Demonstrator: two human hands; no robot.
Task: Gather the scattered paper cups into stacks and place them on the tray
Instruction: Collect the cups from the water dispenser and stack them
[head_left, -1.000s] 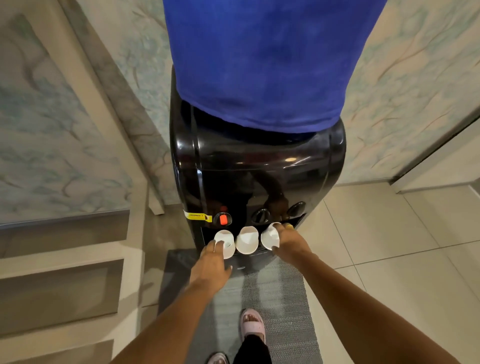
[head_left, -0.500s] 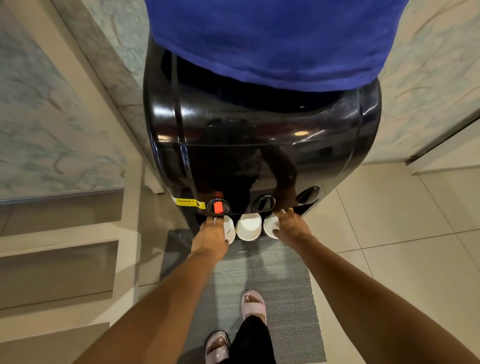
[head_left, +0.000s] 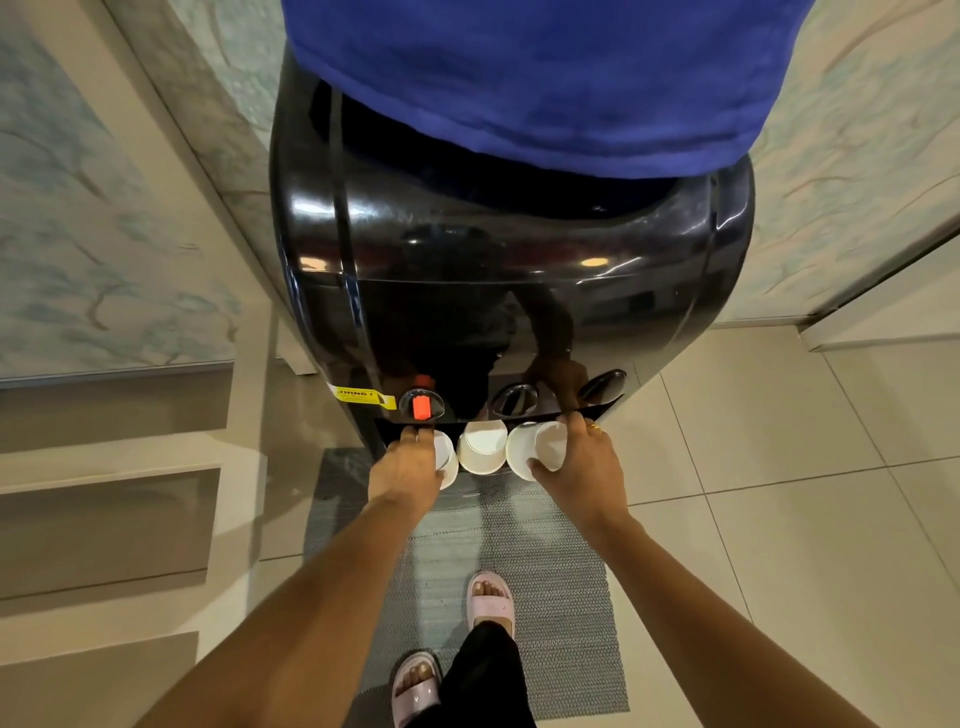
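Note:
Three white paper cups stand in a row in the recess under the taps of a black water dispenser (head_left: 509, 291). My left hand (head_left: 410, 462) covers the left cup (head_left: 448, 460) and grips it from above. Untouched between my hands stands the middle cup (head_left: 483, 447). My right hand (head_left: 582, 467) holds the right cup (head_left: 537, 447), thumb in front and fingers behind, and the cup leans towards me. The tray under the cups is hidden.
A blue cloth (head_left: 545, 78) covers the bottle on top of the dispenser. A red tap (head_left: 422, 405) and two dark taps sit just above the cups. I stand on a grey mat (head_left: 545, 597) in pink slippers. Steps rise on the left; tiled floor lies to the right.
I have moved closer to the dispenser. My right hand has closed round the right cup and tilted it forward. My left hand has settled further over the left cup.

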